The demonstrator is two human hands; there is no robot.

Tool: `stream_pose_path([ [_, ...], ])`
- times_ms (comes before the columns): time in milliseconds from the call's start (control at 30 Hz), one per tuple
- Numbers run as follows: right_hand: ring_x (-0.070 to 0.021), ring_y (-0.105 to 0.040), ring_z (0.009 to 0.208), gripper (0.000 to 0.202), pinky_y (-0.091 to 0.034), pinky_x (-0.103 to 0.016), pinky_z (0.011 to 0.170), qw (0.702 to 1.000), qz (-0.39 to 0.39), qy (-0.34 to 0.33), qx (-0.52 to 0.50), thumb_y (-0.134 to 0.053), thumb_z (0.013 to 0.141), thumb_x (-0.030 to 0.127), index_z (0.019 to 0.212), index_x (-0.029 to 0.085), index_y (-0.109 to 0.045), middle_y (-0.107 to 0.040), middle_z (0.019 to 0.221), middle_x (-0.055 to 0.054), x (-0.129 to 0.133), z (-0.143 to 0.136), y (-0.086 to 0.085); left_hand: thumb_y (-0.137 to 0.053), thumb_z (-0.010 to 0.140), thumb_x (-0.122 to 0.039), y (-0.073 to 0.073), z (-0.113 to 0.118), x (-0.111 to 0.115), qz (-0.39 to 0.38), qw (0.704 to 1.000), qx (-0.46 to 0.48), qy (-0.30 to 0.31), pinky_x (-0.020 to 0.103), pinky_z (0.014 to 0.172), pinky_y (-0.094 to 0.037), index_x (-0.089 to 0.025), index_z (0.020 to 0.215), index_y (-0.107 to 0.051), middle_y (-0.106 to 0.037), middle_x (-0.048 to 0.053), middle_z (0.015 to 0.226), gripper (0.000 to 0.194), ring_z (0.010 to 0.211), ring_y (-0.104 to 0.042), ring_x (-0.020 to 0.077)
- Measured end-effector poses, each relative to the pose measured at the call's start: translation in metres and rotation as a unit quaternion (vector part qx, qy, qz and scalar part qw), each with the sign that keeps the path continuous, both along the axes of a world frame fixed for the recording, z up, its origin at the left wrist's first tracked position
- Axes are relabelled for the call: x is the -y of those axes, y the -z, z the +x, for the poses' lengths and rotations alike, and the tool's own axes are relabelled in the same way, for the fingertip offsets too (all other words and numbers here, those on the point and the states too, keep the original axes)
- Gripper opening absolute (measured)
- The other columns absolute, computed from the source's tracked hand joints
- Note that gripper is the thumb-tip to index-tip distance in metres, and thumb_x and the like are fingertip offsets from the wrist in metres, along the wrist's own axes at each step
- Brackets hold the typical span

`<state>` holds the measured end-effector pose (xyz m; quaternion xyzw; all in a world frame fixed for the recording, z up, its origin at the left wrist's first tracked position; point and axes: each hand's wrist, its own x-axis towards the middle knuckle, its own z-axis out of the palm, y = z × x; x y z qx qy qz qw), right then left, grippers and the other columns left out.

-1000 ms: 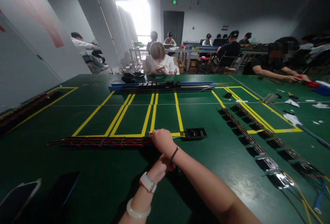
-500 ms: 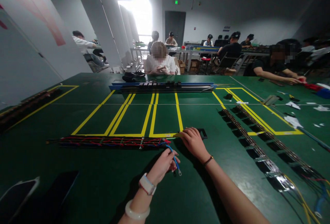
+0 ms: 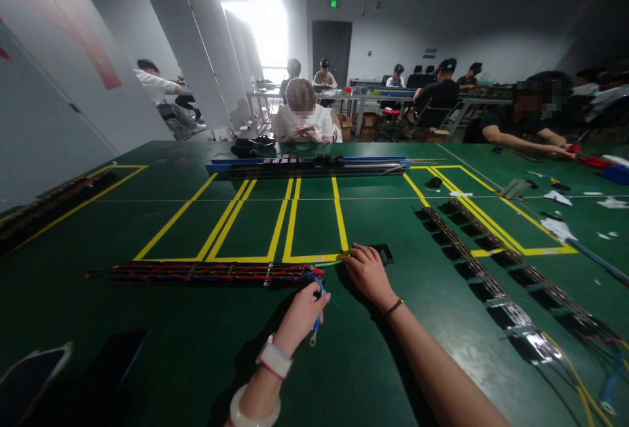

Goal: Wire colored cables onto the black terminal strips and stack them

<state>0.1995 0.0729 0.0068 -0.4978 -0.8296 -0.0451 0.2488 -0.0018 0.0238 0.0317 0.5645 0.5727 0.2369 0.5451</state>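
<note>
A long bundle of rods (image 3: pixel 211 274) wound with red and blue wires lies crosswise on the green table. My left hand (image 3: pixel 305 306) is closed around a blue cable (image 3: pixel 316 329) at the bundle's right end, and the cable's metal ring lug hangs below the fingers. To its right, my right hand (image 3: pixel 366 271) has its fingers bent together over a thin green wire (image 3: pixel 331 263) that runs from the bundle's end. Just behind that hand is a black rectangular frame (image 3: pixel 386 254), partly covered by it.
Two dark rod assemblies (image 3: pixel 484 283) slant across the right side. Blue and black bars (image 3: pixel 314 166) lie at the table's far edge. Dark flat objects (image 3: pixel 115 365) are at lower left. A person (image 3: pixel 301 112) sits opposite, and another person's arms (image 3: pixel 528 142) rest at far right.
My left hand has moved slightly left with the blue cable, whose lug now points down and left. Its fingers are closer together. My right hand has barely moved.
</note>
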Motion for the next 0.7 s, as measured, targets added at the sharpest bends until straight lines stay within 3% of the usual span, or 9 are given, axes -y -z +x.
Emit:
stream_pose_path([
  [167, -0.0229, -0.046, 0.118, 0.026, -0.031, -0.043, 0.100, 1.000, -0.003, -0.001, 0.005, -0.050, 0.088, 0.017, 0.110, 0.024, -0.062, -0.062, 0.112, -0.006, 0.000, 0.001, 0.000, -0.056, 0.079, -0.037, -0.001, -0.010, -0.003, -0.010, 0.999, 0.008, 0.045, 0.017, 0.040, -0.027, -0.019, 0.070, -0.049, -0.047, -0.006, 0.043, 0.021, 0.036, -0.039, 0.0069],
  [333, -0.0225, -0.047, 0.118, 0.025, -0.029, -0.045, 0.102, 1.000, 0.002, 0.002, -0.029, -0.049, 0.089, 0.019, 0.111, 0.024, -0.061, -0.061, 0.112, -0.007, 0.002, -0.004, -0.007, -0.054, 0.079, -0.043, 0.011, -0.004, -0.004, -0.079, 0.994, 0.072, 0.031, 0.017, 0.034, -0.023, -0.018, 0.077, -0.048, -0.062, 0.000, 0.060, 0.026, 0.032, -0.040, 0.0047],
  [433, -0.0222, -0.050, 0.114, 0.028, -0.032, -0.044, 0.100, 0.995, -0.007, -0.029, -0.094, -0.048, 0.090, 0.026, 0.116, 0.022, -0.057, -0.061, 0.114, -0.009, 0.011, -0.018, -0.023, -0.058, 0.076, -0.048, 0.018, 0.001, -0.004, -0.101, 0.987, 0.124, 0.009, 0.017, 0.034, -0.027, -0.016, 0.080, -0.049, -0.065, 0.003, 0.068, 0.033, 0.035, -0.047, 0.0055],
  [533, -0.0217, -0.051, 0.112, 0.034, -0.035, -0.043, 0.098, 0.982, -0.038, -0.104, -0.150, -0.048, 0.090, 0.029, 0.123, 0.021, -0.050, -0.060, 0.116, -0.009, 0.024, -0.041, -0.047, -0.063, 0.072, -0.052, 0.022, 0.000, -0.003, -0.121, 0.974, 0.190, -0.016, 0.018, 0.036, -0.033, -0.016, 0.085, -0.051, -0.063, 0.001, 0.064, 0.040, 0.039, -0.052, 0.0080],
  [700, -0.0192, -0.055, 0.104, 0.030, -0.037, -0.039, 0.096, 0.972, -0.045, -0.189, -0.129, -0.051, 0.089, 0.031, 0.118, 0.022, -0.053, -0.065, 0.107, -0.007, 0.037, -0.075, -0.075, -0.069, 0.065, -0.055, 0.024, -0.003, -0.002, -0.122, 0.947, 0.294, -0.049, 0.021, 0.042, -0.039, -0.017, 0.082, -0.052, -0.056, -0.003, 0.053, 0.045, 0.044, -0.053, 0.0104],
])
